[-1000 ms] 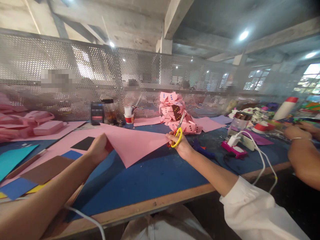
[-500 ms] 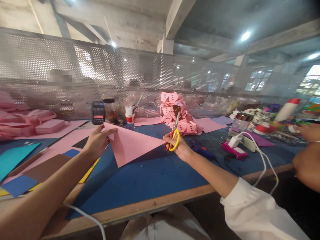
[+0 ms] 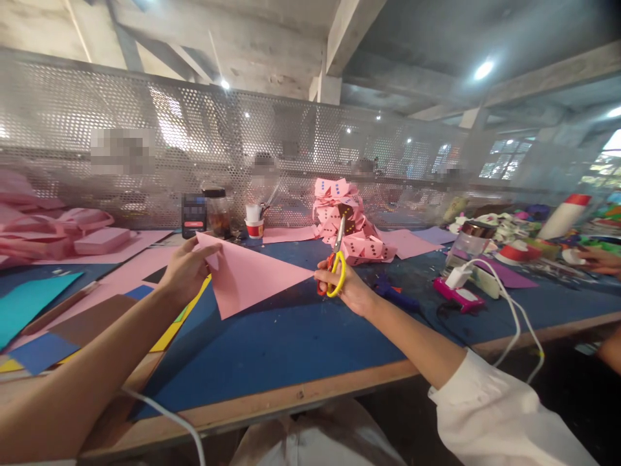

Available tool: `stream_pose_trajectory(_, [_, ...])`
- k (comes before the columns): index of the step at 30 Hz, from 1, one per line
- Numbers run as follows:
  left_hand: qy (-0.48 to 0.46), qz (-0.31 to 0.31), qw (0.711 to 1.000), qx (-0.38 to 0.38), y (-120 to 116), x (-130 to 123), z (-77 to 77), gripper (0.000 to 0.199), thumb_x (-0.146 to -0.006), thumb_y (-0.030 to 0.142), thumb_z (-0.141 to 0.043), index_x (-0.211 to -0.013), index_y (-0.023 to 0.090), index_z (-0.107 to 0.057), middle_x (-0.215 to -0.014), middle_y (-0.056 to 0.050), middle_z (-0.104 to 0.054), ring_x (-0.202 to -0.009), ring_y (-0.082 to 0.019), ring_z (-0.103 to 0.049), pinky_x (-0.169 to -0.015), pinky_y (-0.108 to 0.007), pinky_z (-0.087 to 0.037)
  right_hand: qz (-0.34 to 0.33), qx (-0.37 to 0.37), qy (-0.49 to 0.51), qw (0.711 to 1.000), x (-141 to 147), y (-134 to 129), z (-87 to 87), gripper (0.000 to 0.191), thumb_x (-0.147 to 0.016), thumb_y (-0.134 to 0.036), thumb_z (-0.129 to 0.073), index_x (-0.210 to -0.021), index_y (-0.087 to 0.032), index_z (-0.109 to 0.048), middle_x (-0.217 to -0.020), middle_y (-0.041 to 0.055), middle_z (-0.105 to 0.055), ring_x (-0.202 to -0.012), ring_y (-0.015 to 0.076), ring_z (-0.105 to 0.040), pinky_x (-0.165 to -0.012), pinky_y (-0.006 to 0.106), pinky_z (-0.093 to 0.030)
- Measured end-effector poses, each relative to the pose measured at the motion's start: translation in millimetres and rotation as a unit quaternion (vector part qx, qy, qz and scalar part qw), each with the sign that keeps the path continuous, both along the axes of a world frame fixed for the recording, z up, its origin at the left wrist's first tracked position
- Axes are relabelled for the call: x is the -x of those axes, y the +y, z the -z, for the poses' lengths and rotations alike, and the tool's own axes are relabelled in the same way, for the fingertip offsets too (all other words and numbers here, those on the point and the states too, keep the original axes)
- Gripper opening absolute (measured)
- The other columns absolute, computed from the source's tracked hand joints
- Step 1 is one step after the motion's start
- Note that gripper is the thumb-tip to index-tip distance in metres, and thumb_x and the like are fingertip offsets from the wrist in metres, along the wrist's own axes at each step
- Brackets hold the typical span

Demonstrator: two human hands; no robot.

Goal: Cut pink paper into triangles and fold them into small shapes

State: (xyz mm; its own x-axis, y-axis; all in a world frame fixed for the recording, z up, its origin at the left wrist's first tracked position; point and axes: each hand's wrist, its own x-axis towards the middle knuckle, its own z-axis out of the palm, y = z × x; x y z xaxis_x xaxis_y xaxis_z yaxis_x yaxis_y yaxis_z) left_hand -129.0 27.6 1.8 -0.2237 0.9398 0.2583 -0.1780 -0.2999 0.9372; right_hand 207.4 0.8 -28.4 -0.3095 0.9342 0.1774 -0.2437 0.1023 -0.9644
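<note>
A pink sheet [image 3: 257, 275], folded to a triangle, hangs above the blue table top [image 3: 272, 362]. My left hand [image 3: 189, 268] pinches its upper left corner. At the sheet's right tip, the thumb and finger of my right hand [image 3: 347, 285] grip the point. That same hand also holds scissors [image 3: 336, 275] with yellow and red handles, their blades closed and pointing up, away from the paper. Behind the scissors stands a heap of pink folded pieces [image 3: 339, 217] with dark and blue dots.
Coloured sheets [image 3: 92, 320] and pink pieces [image 3: 97, 239] lie left. At the back stand a phone [image 3: 193, 217], a jar [image 3: 217, 213] and a paper cup [image 3: 253, 226]. Right are a glue gun [image 3: 395, 294], a pink power strip [image 3: 458, 296] and another person's hand [image 3: 604, 261].
The sheet and my left hand have shifted slightly left and up, the grip unchanged. The other person's hand and arm at the right have moved away toward the edge of view.
</note>
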Motion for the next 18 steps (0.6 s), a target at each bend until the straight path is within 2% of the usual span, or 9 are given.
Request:
stream_pose_trajectory(3, [-0.013,0.002,1.000,0.004,4.4,7.8,-2.6,0.039,-0.061,0.025,-0.087,-0.089,0.016,-0.061,-0.071,0.005,-0.065,-0.062,-0.010,-0.056,-0.059,-0.022,-0.043,-0.030,-0.012,-0.035,0.999,-1.5,-7.3,-6.6,0.041,-0.077,-0.051,-0.080,-0.090,-0.020,-0.056,-0.075,-0.0029,-0.064,-0.050,0.0078,-0.055,-0.045,0.019,-0.041])
stream_pose_trajectory(7, [-0.033,0.010,0.999,0.014,5.4,15.3,-9.2,0.038,-0.061,0.021,-0.084,-0.089,0.017,-0.059,-0.073,0.005,-0.068,-0.063,-0.011,-0.059,-0.061,-0.024,-0.046,-0.109,-0.017,-0.121,0.986,-3.4,-17.1,-11.7,0.050,-0.087,-0.069,-0.061,-0.088,-0.019,-0.056,-0.072,-0.0022,-0.061,-0.048,0.0072,-0.052,-0.042,0.018,-0.035])
stream_pose_trajectory(12, [-0.066,0.005,0.997,0.025,3.2,25.0,-17.1,0.033,-0.065,0.018,-0.082,-0.086,0.018,-0.057,-0.064,0.008,-0.065,-0.056,-0.010,-0.058,-0.057,-0.023,-0.045,-0.202,-0.025,-0.147,0.968,-8.3,-27.2,-15.2,0.053,-0.089,-0.072,-0.056,-0.092,-0.019,-0.058,-0.079,-0.0021,-0.055,-0.053,0.0067,-0.050,-0.048,0.020,-0.036])
stream_pose_trajectory(18, [-0.114,0.016,0.993,0.017,8.9,42.6,-21.1,0.014,-0.067,0.014,-0.071,-0.071,0.016,-0.057,-0.051,0.003,-0.063,-0.044,-0.012,-0.057,-0.047,-0.021,-0.046,-0.320,-0.060,-0.143,0.935,-14.1,-28.9,-14.8,0.057,-0.096,-0.072,-0.042,-0.084,-0.017,-0.053,-0.065,-0.0043,-0.047,-0.048,0.0074,-0.044,-0.048,0.021,-0.034])
